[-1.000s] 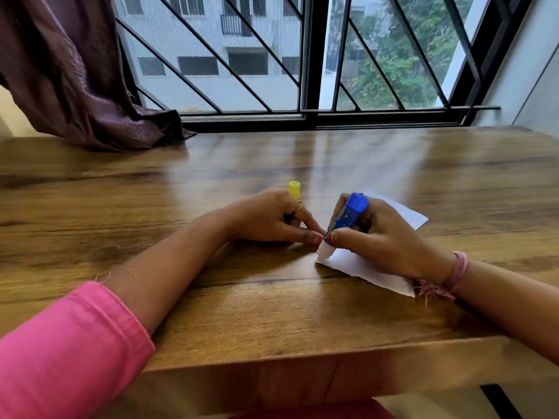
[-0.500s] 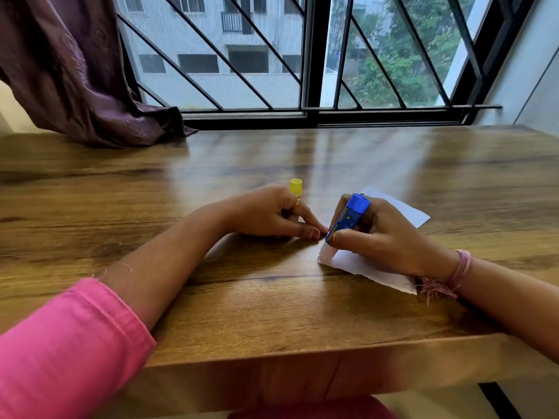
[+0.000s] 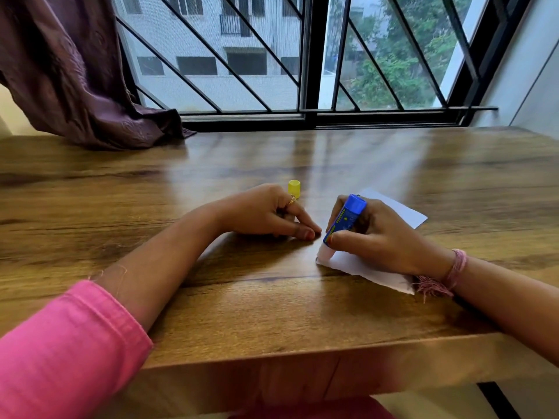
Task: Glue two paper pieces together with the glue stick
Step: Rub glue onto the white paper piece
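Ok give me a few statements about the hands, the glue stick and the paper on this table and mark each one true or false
1. The right hand grips the blue glue stick. True.
2. The glue stick's tip points down at the near left corner of the white paper. True.
3. The yellow cap is on the glue stick. False: it stands on the wooden table behind the left hand.
4. The left hand is lifted off the table. False: it rests on the wood, fingertips down.
5. The pink thread bracelet is on the left wrist. False: it is on the right wrist.
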A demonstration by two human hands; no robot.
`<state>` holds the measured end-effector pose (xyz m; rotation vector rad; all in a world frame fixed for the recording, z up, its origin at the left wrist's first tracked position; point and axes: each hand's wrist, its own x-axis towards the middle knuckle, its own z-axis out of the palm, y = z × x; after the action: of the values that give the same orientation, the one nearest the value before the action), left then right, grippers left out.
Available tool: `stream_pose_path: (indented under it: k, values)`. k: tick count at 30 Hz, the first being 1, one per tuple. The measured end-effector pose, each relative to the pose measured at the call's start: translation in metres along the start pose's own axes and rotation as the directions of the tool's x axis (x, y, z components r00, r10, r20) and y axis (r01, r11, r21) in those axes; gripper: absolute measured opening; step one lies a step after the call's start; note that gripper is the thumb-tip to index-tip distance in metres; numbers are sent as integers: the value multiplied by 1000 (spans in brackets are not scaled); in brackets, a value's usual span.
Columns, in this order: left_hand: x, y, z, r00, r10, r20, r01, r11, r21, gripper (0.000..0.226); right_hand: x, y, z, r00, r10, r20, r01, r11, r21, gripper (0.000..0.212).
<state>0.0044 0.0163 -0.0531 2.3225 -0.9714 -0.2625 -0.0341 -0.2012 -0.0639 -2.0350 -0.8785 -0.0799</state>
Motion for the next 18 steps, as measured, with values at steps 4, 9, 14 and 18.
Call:
stream_pose_path:
  k: [4, 9, 14, 18]
  values:
    - [-1, 1, 0, 1000, -8, -8, 8, 1000, -4, 19, 1, 2, -1, 998, 22, -59, -22, 1000, 4, 20]
    - [-1, 1, -1, 1000, -17, 6, 17, 1000, -6, 19, 0, 1, -1, 1000, 14, -18, -14, 1000, -24, 15]
    - [-2, 1, -1, 1000, -19, -1, 19, 1000, -23, 19, 2, 2, -1, 998, 32, -63, -33, 999, -23, 23]
    - [-2, 1, -2, 1000, -31, -2, 31, 999, -19, 23, 2, 2, 0, 997, 34, -70, -35, 999, -18, 25]
